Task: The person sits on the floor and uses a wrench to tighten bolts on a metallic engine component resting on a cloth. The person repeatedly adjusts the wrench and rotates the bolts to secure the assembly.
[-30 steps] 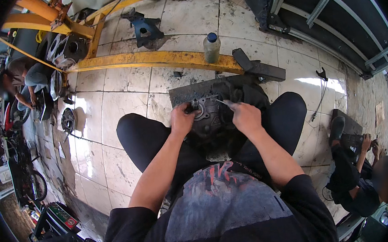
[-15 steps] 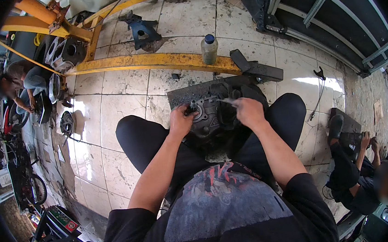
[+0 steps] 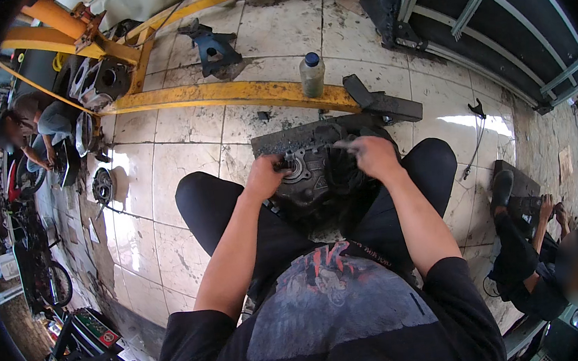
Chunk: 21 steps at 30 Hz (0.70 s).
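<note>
The left hand is at the left edge of a dark metal casing, its fingers curled in beside a round flanged opening; the fingertips are partly hidden, so I cannot tell whether they grip a part or only rest against it. The right hand is over the casing's right side with its fingers pointing left, and it is too blurred and dark there to tell whether anything is held. The 2 hands are apart, on either side of the casing, which sits on the floor between the person's 2 bent knees, with a dark flat board showing along its far side. Beyond the board a yellow beam crosses the tiled floor, and an upright bottle with a blue cap stands at the beam, near a dark metal bar at its right end. A blue metal stand is farther off. A round metal part lies on the tiles to the left, and a thin cable lies to the right. 2 other people are at work, 1 at the far left and 1 at the lower right.
</note>
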Motion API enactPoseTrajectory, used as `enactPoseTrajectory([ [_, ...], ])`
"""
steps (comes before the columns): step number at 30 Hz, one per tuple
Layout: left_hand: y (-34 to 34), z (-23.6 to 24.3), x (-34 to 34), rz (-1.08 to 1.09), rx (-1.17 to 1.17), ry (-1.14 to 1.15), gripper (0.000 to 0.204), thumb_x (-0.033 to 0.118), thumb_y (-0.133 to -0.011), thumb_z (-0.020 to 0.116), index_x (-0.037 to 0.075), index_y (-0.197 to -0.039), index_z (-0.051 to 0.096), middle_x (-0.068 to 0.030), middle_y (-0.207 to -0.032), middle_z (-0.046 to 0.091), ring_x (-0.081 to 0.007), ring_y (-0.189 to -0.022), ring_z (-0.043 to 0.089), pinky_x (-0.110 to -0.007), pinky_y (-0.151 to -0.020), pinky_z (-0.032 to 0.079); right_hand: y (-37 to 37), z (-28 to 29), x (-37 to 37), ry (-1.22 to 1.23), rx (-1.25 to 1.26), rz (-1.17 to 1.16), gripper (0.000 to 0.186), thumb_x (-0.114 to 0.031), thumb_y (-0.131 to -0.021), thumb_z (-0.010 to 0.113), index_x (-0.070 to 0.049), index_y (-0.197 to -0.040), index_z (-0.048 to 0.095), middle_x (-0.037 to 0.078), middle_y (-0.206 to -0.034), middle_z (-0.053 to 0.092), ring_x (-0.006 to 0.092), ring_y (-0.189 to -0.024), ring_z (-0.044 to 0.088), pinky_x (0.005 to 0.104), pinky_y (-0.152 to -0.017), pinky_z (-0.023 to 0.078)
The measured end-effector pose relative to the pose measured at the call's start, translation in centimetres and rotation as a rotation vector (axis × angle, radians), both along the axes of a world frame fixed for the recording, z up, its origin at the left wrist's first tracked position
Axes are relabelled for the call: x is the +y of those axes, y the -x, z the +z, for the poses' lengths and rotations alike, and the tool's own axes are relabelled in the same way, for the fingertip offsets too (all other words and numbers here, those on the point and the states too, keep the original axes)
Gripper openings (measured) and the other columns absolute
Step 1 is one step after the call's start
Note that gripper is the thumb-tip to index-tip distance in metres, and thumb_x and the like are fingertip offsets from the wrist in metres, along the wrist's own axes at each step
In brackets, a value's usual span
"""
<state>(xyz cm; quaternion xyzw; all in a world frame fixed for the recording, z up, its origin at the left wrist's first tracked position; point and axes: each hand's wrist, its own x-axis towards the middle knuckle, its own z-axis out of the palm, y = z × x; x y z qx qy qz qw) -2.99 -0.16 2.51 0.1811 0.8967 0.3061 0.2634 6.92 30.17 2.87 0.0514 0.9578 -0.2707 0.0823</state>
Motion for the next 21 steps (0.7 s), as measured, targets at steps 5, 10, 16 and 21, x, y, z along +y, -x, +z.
enactPoseTrajectory([
  [5,1.4,1.5,-1.5,-0.003,-0.012,-0.051,0.047,-0.001,-0.082,0.076,0.007,-0.128,0.073,-0.0162,-0.112,0.076,-0.0319,-0.097,0.07,-0.04,-0.088,0.055,0.7,1.1,-6.2,0.019,0.053,0.221,0.032,-0.011,-0.087,0.063,-0.021,-0.112,0.08,0.008,-0.11,0.075,0.029,-0.111,0.069,0.0507,-0.097,0.05],
  [10,2.0,2.2,-3.3,0.083,-0.034,-0.046,0.043,-0.001,-0.084,0.075,0.009,-0.126,0.075,-0.0159,-0.108,0.076,-0.0326,-0.09,0.07,-0.04,-0.086,0.055,1.2,-1.6,-4.4,-0.017,-0.061,0.041,0.036,-0.009,-0.088,0.061,-0.024,-0.115,0.08,0.009,-0.11,0.075,0.0304,-0.112,0.069,0.0562,-0.099,0.047],
  [16,1.1,0.4,-2.7,0.085,0.005,-0.044,0.037,0.001,-0.083,0.076,0.006,-0.12,0.076,-0.0191,-0.106,0.077,-0.0381,-0.1,0.072,-0.043,-0.09,0.055,0.8,1.4,-2.6,-0.037,-0.106,0.001,0.026,-0.038,-0.097,0.067,-0.03,-0.118,0.08,0.012,-0.106,0.073,0.0301,-0.117,0.065,0.0625,-0.108,0.042],
  [21,1.4,0.1,-1.9,0.025,0.057,-0.091,0.036,0.004,-0.083,0.076,0.006,-0.119,0.077,-0.0191,-0.104,0.077,-0.0388,-0.098,0.073,-0.044,-0.089,0.056,1.8,0.9,-7.9,0.001,0.016,0.052,0.023,-0.042,-0.093,0.072,-0.03,-0.11,0.082,0.006,-0.104,0.073,0.0271,-0.118,0.064,0.0609,-0.106,0.042],
])
